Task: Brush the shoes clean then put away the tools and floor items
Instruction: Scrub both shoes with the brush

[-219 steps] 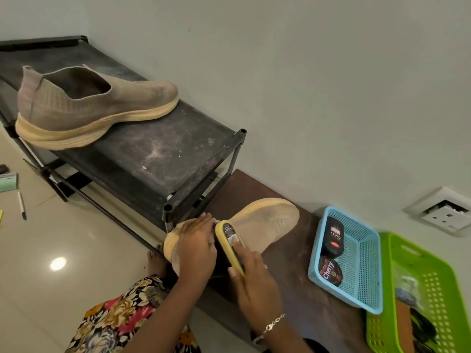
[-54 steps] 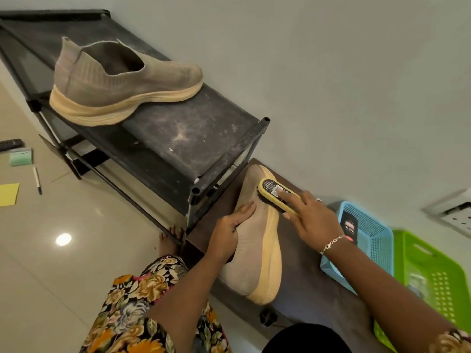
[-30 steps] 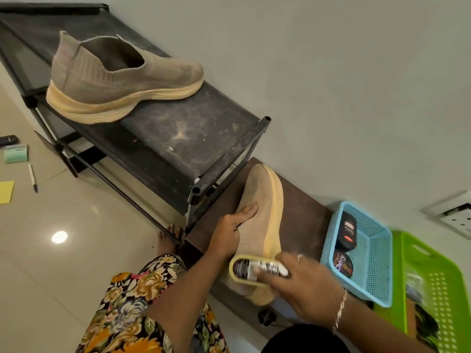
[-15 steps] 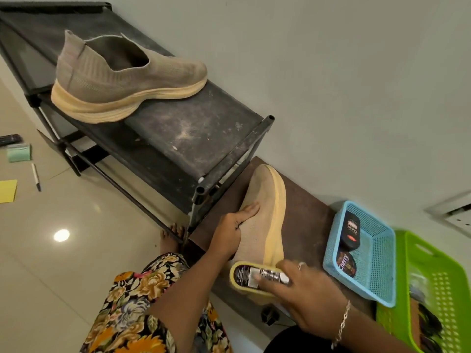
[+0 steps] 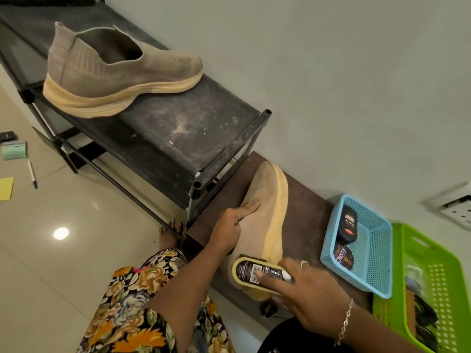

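**Shoe brushing: heel end, near shoe on bench**

Floor items are lying on the pale tiles at the far left. They are a dark flat object cut off by the frame edge, a green pad just beside it, a pen and a yellow note. All are lying well apart from the work area.

To their right, a black shoe rack is standing against the wall, with dust showing on its top shelf. The far shoe is sitting upright on that shelf with its toe pointing right.

Right of the rack, a brown bench is running along the wall. The near shoe is lying on it tilted onto its side. Its sole edge is facing right and its toe is pointing away, just beside the rack's corner post.

The left hand is grasping this shoe at the knit upper, with the thumb lying along the fabric. The brush, yellow-rimmed and label side up, is pressing on the heel end of the near shoe. The right hand is grasping the brush, with the forefinger lying straight along its back.

Farther right on the bench, a blue basket is holding a black bottle and a round tin marked Cherry. The two are lying just beside each other.

A green basket is standing just right of the blue one, and its contents are too dim to name. A wall socket is showing at the right edge.
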The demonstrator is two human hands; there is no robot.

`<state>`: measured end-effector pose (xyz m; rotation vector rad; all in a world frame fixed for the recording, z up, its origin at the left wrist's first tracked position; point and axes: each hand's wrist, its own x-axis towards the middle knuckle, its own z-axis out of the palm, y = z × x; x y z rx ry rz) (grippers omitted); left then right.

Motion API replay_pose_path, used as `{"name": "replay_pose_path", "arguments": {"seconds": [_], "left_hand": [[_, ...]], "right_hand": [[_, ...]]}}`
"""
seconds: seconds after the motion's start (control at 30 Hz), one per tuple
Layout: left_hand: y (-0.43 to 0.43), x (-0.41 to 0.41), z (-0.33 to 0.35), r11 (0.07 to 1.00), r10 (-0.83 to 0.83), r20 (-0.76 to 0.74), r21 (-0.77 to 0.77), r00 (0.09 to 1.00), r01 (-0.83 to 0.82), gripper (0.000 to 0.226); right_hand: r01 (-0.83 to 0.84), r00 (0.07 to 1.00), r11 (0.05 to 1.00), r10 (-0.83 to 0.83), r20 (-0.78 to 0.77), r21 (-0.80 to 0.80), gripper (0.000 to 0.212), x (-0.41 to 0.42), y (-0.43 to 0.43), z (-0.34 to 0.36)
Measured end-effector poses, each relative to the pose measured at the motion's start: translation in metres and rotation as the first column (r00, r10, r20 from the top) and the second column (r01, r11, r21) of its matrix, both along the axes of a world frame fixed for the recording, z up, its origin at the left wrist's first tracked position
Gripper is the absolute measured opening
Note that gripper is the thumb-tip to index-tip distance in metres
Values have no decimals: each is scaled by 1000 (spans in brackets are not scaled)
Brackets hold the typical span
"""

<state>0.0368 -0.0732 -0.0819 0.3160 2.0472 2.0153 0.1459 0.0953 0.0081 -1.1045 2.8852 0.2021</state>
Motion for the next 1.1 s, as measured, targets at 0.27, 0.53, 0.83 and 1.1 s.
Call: {"name": "replay_pose_path", "arguments": {"seconds": [0.27,0.53,0.83,1.1], "left_hand": [[3,1,-1,999,9,-40,-35,999,-11,49],[3,1,1,1000,13,21,6,1000,-13,50],[-1,-1,-6,997,57,-16,-43,998,-58,43],[12,4,-4,990,-17,-126,-140,992,-1,47]], "right_hand": [[475,873,870,-484,-51,-132,49,-122,26,10],[8,998,1000,-8,67,0,49,17,-13,-4],[443,893,888,-449,-21,-125,58,-109,1,10],[388,920,903,-392,17,-185,55,42,-40,-14]]}}
